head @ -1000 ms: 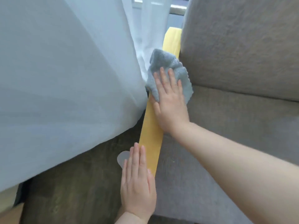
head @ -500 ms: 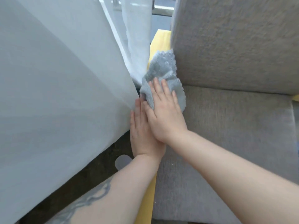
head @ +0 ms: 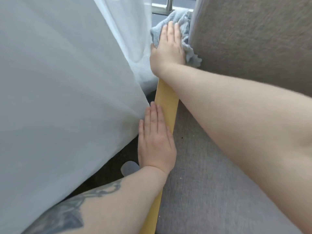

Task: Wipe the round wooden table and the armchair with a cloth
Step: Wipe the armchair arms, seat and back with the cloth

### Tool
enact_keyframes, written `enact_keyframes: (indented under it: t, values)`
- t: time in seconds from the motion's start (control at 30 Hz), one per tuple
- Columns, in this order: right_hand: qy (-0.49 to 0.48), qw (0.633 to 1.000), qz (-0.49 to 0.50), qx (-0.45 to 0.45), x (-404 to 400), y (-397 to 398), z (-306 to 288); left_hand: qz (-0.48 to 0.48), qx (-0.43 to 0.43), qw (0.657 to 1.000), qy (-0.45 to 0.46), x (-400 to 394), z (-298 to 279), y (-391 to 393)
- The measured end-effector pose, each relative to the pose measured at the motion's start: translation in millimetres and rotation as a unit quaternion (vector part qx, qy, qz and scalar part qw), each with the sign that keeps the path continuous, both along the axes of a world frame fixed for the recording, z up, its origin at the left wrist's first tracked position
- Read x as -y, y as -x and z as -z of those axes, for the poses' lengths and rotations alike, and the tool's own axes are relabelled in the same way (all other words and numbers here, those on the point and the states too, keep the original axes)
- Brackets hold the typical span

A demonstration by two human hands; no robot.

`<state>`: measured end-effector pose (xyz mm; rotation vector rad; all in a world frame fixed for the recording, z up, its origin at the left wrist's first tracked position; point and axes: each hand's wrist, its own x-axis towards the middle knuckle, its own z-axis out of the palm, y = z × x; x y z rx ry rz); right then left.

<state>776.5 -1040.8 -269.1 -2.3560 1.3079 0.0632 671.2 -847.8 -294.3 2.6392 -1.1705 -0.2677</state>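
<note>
Right hand (head: 168, 46) flat, pressing grey cloth (head: 187, 24) on far end of armchair's wooden armrest (head: 166, 100) by backrest (head: 253, 39); left hand (head: 155, 137) flat on armrest, holding nothing; risk: sheer curtain (head: 67, 81) snagging under cloth

A sheer white curtain (head: 64, 92) is filling the left half of the frame, glowing with soft daylight coming through it. Dark floor (head: 108, 169) is showing below its hem at lower centre. At top centre, a metal railing (head: 162, 10) is peeking out past the curtain's edge.
</note>
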Motion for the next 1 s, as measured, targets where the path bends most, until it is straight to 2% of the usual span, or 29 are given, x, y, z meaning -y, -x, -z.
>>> enact_keyframes:
  t: [0.13,0.2,0.37,0.43,0.5,0.57,0.6,0.7,0.73,0.77,0.83,0.9,1.0]
  values:
    - [0.017,0.995,-0.056,0.084,-54.2,64.1,5.8,-0.012,-0.016,1.000,0.020,-1.6,3.3,-0.4]
    - [0.020,0.992,-0.094,0.084,-54.3,80.7,8.4,-0.014,-0.008,1.000,0.020,1.0,3.6,-1.8]
    - [0.057,0.990,-0.130,0.001,-9.2,34.5,7.6,-0.004,-0.009,1.000,-0.003,-0.3,1.7,0.7]
    - [0.034,0.981,-0.192,0.019,-33.1,57.6,7.2,-0.007,-0.016,1.000,-0.001,-1.3,1.8,2.1]
    - [0.002,0.957,-0.280,0.080,-57.7,111.6,7.7,-0.010,-0.028,0.999,0.021,0.6,2.4,2.5]
    - [-0.011,0.936,-0.340,0.090,-49.4,143.8,11.6,-0.019,-0.055,0.997,0.050,-0.1,1.5,-3.7]
    - [-0.006,0.940,-0.329,0.092,-41.1,143.8,15.3,-0.023,-0.077,0.994,0.076,-2.0,0.1,-6.1]
    - [-0.034,0.979,-0.153,0.133,-63.3,122.2,15.9,-0.042,-0.146,0.979,0.139,-18.7,-2.2,0.5]
    - [-0.042,0.978,-0.125,0.161,-85.6,119.1,14.8,-0.057,-0.151,0.977,0.136,-29.0,-3.7,6.7]
    - [-0.048,0.971,-0.142,0.184,-108.0,126.4,15.4,-0.065,-0.140,0.981,0.121,-41.1,-4.6,15.6]
    - [-0.048,0.944,-0.258,0.202,-136.6,167.9,20.4,-0.038,-0.086,0.994,0.063,-68.9,-8.4,39.0]
    - [-0.029,0.926,-0.312,0.211,-127.5,201.8,25.7,0.003,-0.044,0.999,0.009,-95.5,-10.6,60.0]
    - [-0.049,0.942,-0.234,0.235,-108.2,193.5,28.9,0.006,-0.017,0.999,-0.032,-109.6,-10.0,71.8]
